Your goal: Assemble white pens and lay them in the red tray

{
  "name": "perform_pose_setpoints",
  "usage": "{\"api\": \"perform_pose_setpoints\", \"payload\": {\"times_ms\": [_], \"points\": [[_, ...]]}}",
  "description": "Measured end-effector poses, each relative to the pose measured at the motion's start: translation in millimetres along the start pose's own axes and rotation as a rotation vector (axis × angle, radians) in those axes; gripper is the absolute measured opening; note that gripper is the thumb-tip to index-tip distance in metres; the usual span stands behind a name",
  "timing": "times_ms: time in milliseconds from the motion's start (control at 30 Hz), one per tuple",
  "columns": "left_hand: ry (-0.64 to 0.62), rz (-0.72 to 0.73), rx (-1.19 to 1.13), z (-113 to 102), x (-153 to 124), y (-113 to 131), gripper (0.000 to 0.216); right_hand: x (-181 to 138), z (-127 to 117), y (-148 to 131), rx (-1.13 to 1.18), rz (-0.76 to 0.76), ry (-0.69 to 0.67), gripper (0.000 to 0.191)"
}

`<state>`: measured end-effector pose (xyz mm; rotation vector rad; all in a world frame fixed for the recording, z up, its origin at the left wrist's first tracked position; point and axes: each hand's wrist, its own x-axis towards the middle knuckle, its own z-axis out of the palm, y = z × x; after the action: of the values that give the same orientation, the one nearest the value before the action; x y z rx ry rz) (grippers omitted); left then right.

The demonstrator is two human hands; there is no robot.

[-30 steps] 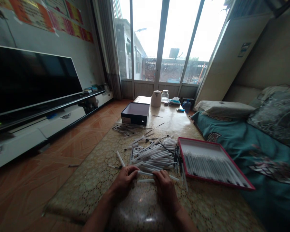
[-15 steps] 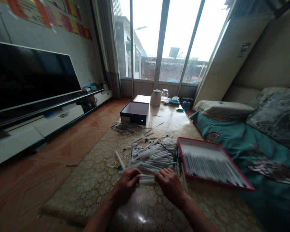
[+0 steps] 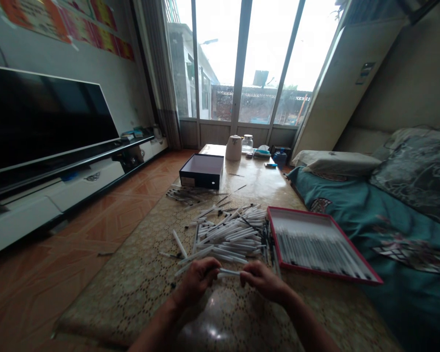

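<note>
Between my hands a slim whitish pen [image 3: 230,272] lies level, just in front of the pile. My left hand [image 3: 199,279] pinches its left end, and my right hand [image 3: 261,279] grips the right end. Fingers cover both ends of it. Just beyond lies a heap of white pen barrels [image 3: 227,237], some with dark parts among them. To the right, a red-rimmed box lid [image 3: 273,234] holds a row of pens [image 3: 315,252] laid side by side with dark ends towards me.
A dark open box [image 3: 200,181] stands farther back, with thin dark-ended sticks [image 3: 187,195] in front of it. A kettle [image 3: 233,148], a glass jar [image 3: 247,144] and a tissue pack [image 3: 262,152] are at the table's far end. A sofa [image 3: 337,200] runs along the right.
My hands have shifted slightly right and a little nearer to me, still holding the pen between them. My right hand's fingers have turned at its end. The whole view has shifted slightly.
</note>
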<state>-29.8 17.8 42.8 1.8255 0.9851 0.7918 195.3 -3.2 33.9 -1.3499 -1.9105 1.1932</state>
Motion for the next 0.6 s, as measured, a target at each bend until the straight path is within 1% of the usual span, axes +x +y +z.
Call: {"api": "perform_pose_setpoints", "payload": {"times_ms": [67,100,200,233,300,367,433,467,500,600], "points": [[0.0,-0.058,-0.055,4,1,-1,0.027,-2,0,-2,0.001,-0.008,0.025,0.039],[0.025,-0.089,-0.08,7,1,-2,0.03,-4,-1,-3,-0.024,-0.021,0.058,0.038],[0.185,-0.135,-0.078,17,1,-8,0.046,-13,-13,-7,-0.107,-0.038,0.201,0.037],[0.243,-0.131,-0.057,21,0,-10,0.049,-17,-21,-7,-0.122,-0.027,0.257,0.036],[0.322,-0.11,-0.027,26,-3,-14,0.045,-24,-42,-1,-0.132,0.025,0.399,0.036],[0.358,-0.09,-0.014,30,-5,-16,0.039,-31,-66,13,-0.156,0.125,0.604,0.037],[0.373,-0.071,-0.001,33,-7,-17,0.034,-35,-89,31,-0.251,0.303,0.913,0.041],[0.379,-0.061,0.009,34,-8,-17,0.032,-36,-98,40,-0.324,0.368,0.984,0.041],[0.385,-0.05,0.02,34,-8,-16,0.03,-37,-106,48,-0.383,0.438,1.004,0.041],[0.412,-0.027,0.046,33,-8,-15,0.027,-34,-115,66,-0.527,0.652,0.933,0.04]]}}
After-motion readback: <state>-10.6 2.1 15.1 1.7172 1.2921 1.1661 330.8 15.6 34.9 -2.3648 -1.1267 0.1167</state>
